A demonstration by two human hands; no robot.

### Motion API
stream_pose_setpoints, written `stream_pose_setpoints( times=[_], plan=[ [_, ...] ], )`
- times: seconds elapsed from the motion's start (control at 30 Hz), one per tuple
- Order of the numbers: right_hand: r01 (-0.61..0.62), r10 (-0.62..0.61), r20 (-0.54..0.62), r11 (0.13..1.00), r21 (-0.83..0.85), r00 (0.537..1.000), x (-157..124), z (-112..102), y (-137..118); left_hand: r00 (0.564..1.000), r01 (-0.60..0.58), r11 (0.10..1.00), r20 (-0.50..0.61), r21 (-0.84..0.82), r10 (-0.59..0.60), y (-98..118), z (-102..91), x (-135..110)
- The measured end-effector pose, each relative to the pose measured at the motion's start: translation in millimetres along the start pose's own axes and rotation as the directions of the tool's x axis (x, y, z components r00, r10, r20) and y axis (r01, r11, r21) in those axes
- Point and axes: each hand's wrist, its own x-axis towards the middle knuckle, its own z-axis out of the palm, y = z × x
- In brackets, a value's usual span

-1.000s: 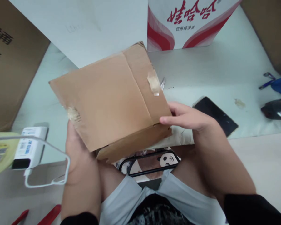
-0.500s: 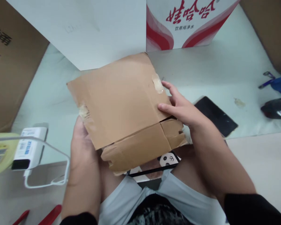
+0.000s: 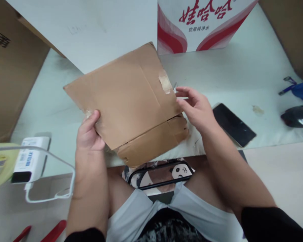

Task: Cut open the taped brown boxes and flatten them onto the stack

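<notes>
I hold a flattened brown cardboard box [image 3: 126, 101] above the front edge of the pale table [image 3: 242, 67]. Bits of old tape stick to its seams. My left hand [image 3: 88, 134] grips its lower left edge, thumb on top and fingers underneath. My right hand [image 3: 197, 107] is at the box's right edge, fingers curled against the side near the lower flap. The box tilts, its far corner raised toward the back.
A black phone [image 3: 233, 124] lies right of my right hand. A white charger with cable [image 3: 30, 159] and a yellow item [image 3: 0, 164] sit at left. A red-and-white carton [image 3: 199, 23] and a white board [image 3: 91, 30] stand behind; brown boxes [image 3: 10, 77] flank the table.
The box has turned and its far corner has lifted. My left thumb has come up onto the top face, and my right hand has slid along the right edge.
</notes>
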Motion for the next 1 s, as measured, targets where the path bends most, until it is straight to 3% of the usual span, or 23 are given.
stream_pose_setpoints(
  times=[0.07,0.27,0.47,1.0],
  plan=[
    [0.031,-0.032,-0.067,0.999,-0.010,0.997,-0.1,-0.6,-1.9,1.000,-0.019,1.000,-0.016,-0.021,0.019,2.9,-0.4,1.9],
    [0.077,-0.077,-0.102,0.997,-0.006,0.992,-2.9,0.8,-6.6,0.998,-0.060,0.997,-0.007,-0.049,0.060,5.0,-3.2,2.5],
    [0.068,-0.073,-0.119,0.997,-0.046,0.990,-1.7,2.4,-3.7,0.998,-0.057,0.993,0.025,-0.102,0.060,2.5,-5.3,4.7],
    [0.092,-0.104,-0.125,0.991,-0.099,0.987,-5.3,3.8,-5.2,0.999,-0.044,0.984,-0.027,-0.171,0.040,5.4,3.6,1.6]
  ],
)
